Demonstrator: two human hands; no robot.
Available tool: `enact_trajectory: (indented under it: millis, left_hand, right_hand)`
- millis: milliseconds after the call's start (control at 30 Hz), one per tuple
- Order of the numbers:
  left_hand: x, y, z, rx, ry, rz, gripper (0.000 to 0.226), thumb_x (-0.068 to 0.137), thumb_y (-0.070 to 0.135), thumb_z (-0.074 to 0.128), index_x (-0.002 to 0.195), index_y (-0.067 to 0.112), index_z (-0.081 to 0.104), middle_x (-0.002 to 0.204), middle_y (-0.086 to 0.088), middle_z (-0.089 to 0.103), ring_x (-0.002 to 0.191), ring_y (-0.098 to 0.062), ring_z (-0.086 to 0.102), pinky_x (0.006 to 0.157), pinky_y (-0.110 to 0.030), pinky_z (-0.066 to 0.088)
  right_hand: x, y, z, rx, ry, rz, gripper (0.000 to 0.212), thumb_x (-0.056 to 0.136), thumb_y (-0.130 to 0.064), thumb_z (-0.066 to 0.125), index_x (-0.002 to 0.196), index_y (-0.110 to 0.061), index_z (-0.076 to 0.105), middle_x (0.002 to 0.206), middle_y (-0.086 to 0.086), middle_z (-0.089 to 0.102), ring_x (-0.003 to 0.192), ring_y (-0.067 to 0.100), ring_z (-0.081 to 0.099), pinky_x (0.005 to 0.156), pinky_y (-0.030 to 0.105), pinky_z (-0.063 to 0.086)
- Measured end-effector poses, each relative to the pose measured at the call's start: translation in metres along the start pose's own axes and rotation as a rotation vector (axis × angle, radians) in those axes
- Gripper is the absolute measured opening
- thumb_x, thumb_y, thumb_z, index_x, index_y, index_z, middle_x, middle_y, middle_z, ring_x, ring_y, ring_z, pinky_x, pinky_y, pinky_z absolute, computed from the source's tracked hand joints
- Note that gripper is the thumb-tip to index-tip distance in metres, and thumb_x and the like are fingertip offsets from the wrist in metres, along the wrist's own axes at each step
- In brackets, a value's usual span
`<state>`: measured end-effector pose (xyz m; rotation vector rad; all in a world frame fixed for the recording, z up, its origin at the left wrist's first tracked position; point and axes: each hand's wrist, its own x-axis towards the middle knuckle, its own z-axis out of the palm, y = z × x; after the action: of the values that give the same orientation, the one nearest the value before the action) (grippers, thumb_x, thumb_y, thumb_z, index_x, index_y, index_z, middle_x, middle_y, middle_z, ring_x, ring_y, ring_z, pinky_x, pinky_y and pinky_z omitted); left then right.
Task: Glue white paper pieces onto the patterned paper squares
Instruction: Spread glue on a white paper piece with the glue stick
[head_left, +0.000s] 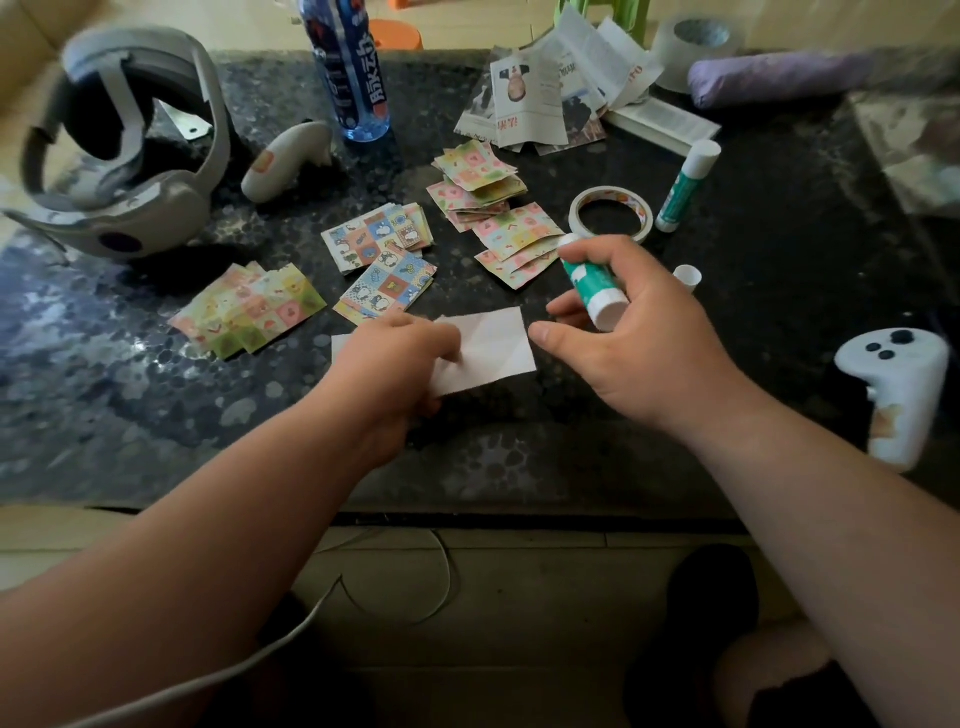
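1. The white paper piece (488, 345) is in the middle of the worktop (753, 322), somewhat toward the near edge. I cannot tell if it lies fully flat.
2. The left hand (400, 358) pinches the left part of this paper with curled fingers and hides that part. A second bit of white paper (340, 345) shows from under the hand on its left side.
3. The right hand (644, 343) is just right of the paper, its fingers curled round a green and white glue stick (592, 291). The stick is tilted, with one white end toward the far edge. The thumb is stretched out, and its tip is just beside the right edge of the paper.
4. I see the two hands apart, with the paper between them.
5. The patterned paper squares (519, 239) lie beyond the hands in several piles. There is a yellow and orange pile (247, 306) toward the left edge, two bluish piles (382, 260) in the middle and pink and green ones further right.
6. A small white cap (687, 275) stands just beyond the right hand. Near it are a tape roll (610, 213) and a second glue stick (685, 187) with its cap on.
7. At the far edge stand a blue bottle (353, 78) and a heap of printed paper cuttings (540, 98).
8. A grey headset (119, 156) fills the far left corner, with a white controller (285, 161) beside it. Another controller (893, 384) lies at the right edge.
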<state>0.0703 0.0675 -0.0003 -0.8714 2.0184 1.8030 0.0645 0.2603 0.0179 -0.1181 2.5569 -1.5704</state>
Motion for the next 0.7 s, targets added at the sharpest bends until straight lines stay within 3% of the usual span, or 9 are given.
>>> enact_trajectory:
  millis: [100, 233, 367, 433, 533, 633, 700]
  left_hand:
    - [-0.004, -0.01, -0.005, -0.02, -0.014, 0.008, 0.026, 0.069, 0.005, 0.071, 0.092, 0.014, 0.063, 0.097, -0.012, 0.058, 0.077, -0.028, 0.052, 0.064, -0.038, 0.047]
    - [-0.008, -0.019, -0.01, 0.031, 0.006, 0.056, 0.039, 0.078, 0.004, 0.073, 0.11, 0.023, 0.06, 0.108, -0.012, 0.06, 0.071, -0.022, 0.055, 0.055, -0.031, 0.046]
    - [-0.009, -0.025, -0.016, 0.148, 0.01, 0.123, 0.044, 0.08, 0.009, 0.073, 0.117, 0.026, 0.056, 0.108, -0.009, 0.062, 0.068, -0.019, 0.059, 0.057, -0.03, 0.045]
    - [-0.01, -0.028, -0.019, 0.291, 0.013, 0.206, 0.045, 0.082, 0.014, 0.071, 0.12, 0.027, 0.052, 0.106, 0.002, 0.06, 0.072, -0.013, 0.062, 0.057, -0.026, 0.046]
    - [-0.015, -0.034, -0.024, 0.63, 0.036, 0.404, 0.053, 0.084, 0.023, 0.07, 0.131, 0.03, 0.045, 0.111, 0.016, 0.051, 0.092, -0.004, 0.056, 0.072, -0.021, 0.045]
    - [-0.014, -0.049, -0.027, 0.98, 0.094, 0.701, 0.053, 0.081, 0.029, 0.072, 0.13, 0.024, 0.052, 0.131, 0.003, 0.046, 0.118, -0.021, 0.048, 0.096, -0.033, 0.042]
    - [-0.014, -0.057, -0.025, 1.086, 0.119, 0.819, 0.056, 0.077, 0.026, 0.073, 0.13, 0.024, 0.055, 0.136, -0.002, 0.045, 0.122, -0.029, 0.045, 0.099, -0.043, 0.038]
  right_hand:
    - [0.0, -0.001, 0.007, 0.018, -0.011, 0.036, 0.057, 0.08, -0.026, 0.087, 0.118, -0.048, 0.05, 0.105, -0.01, 0.065, 0.086, 0.009, 0.069, 0.071, 0.013, 0.057]
    - [0.001, 0.001, 0.02, -0.028, -0.069, 0.079, 0.068, 0.081, -0.004, 0.081, 0.124, -0.047, 0.049, 0.106, -0.009, 0.062, 0.086, 0.012, 0.069, 0.071, 0.018, 0.059]
    - [0.002, 0.004, 0.03, -0.07, -0.098, 0.075, 0.07, 0.082, 0.002, 0.075, 0.125, -0.047, 0.048, 0.105, -0.009, 0.06, 0.091, 0.01, 0.066, 0.066, 0.011, 0.056]
    - [0.003, 0.006, 0.035, -0.104, -0.095, 0.066, 0.069, 0.082, 0.001, 0.074, 0.124, -0.048, 0.047, 0.104, -0.009, 0.06, 0.091, 0.01, 0.066, 0.066, 0.013, 0.056]
    - [0.003, 0.011, 0.044, -0.158, -0.097, 0.055, 0.068, 0.083, -0.002, 0.074, 0.125, -0.048, 0.046, 0.103, -0.01, 0.059, 0.09, 0.009, 0.066, 0.071, 0.016, 0.054]
    - [0.003, 0.016, 0.05, -0.194, -0.107, 0.057, 0.069, 0.084, -0.002, 0.073, 0.127, -0.048, 0.046, 0.102, -0.01, 0.059, 0.09, 0.009, 0.066, 0.077, 0.02, 0.056]
    - [0.002, 0.019, 0.051, -0.224, -0.111, 0.055, 0.068, 0.085, -0.002, 0.072, 0.129, -0.047, 0.046, 0.102, -0.01, 0.059, 0.092, 0.01, 0.065, 0.081, 0.023, 0.056]
